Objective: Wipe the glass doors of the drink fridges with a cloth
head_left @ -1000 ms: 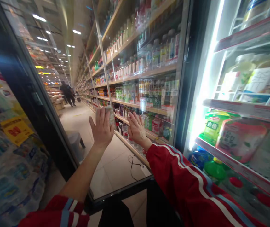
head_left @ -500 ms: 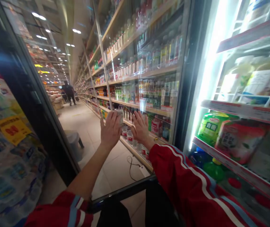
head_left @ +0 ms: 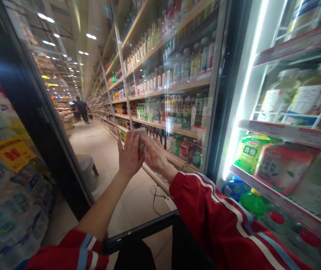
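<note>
My left hand (head_left: 130, 154) presses a pale greyish cloth (head_left: 141, 131) against the glass door (head_left: 174, 90) in front of me. Its fingers lie close together over the cloth and cover most of it. From the right, my right hand (head_left: 157, 154) meets the left one, thumb and forefinger at the cloth's right edge, where they appear to pinch it. Its other fingers stretch toward the glass. Both forearms reach forward in red sleeves with white and blue stripes.
A dark door frame (head_left: 146, 229) surrounds the glass. To the right, an open lit cooler holds several drinks on shelves (head_left: 289, 129). Wrapped bottle packs (head_left: 11, 202) stand left. Beyond the glass are drink shelves, a grey stool (head_left: 86, 168), a floor cable (head_left: 154, 200) and a person (head_left: 81, 108).
My right hand has moved left, from apart on the glass to the cloth beside my left hand. My left hand has barely shifted. The distant person has moved slightly.
</note>
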Available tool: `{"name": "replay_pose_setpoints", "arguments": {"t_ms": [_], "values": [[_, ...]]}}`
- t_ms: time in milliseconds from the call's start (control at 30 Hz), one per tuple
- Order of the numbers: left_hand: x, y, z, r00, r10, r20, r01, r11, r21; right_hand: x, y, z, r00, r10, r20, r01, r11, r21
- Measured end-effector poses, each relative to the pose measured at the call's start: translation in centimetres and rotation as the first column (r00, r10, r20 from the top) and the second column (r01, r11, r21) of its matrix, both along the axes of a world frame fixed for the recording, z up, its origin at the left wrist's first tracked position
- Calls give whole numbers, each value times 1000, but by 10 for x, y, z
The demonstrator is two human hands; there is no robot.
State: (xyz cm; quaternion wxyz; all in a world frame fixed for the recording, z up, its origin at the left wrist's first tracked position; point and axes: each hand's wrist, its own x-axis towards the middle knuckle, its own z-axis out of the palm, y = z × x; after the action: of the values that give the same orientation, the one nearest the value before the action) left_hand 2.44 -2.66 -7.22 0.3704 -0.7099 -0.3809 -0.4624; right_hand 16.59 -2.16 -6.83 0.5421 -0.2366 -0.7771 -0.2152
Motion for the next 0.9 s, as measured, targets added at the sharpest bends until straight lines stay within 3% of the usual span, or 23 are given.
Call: {"name": "replay_pose_setpoints", "arguments": {"t_ms": [133, 233, 367, 667, 900], "values": [[-39, -13, -5, 998, 47, 29, -49, 997, 63, -11, 0, -7, 994, -102, 28, 103, 995, -14], [-55, -16, -8, 990, 122, 65, -126, 989, 74, -26, 1, -13, 977, -214, 22, 214, 977, -7], [-55, -14, -10, 984, 151, 95, -157, 986, 62, -34, 5, -16, 964, -264, 29, 263, 964, 28], [-50, -11, -13, 980, 149, 133, -158, 986, 61, 8, 20, -12, 910, -379, -169, 372, 925, -72], [-41, -10, -13, 972, 165, 167, -178, 982, 66, -6, 12, -26, 966, -257, 20, 255, 965, 66]]}}
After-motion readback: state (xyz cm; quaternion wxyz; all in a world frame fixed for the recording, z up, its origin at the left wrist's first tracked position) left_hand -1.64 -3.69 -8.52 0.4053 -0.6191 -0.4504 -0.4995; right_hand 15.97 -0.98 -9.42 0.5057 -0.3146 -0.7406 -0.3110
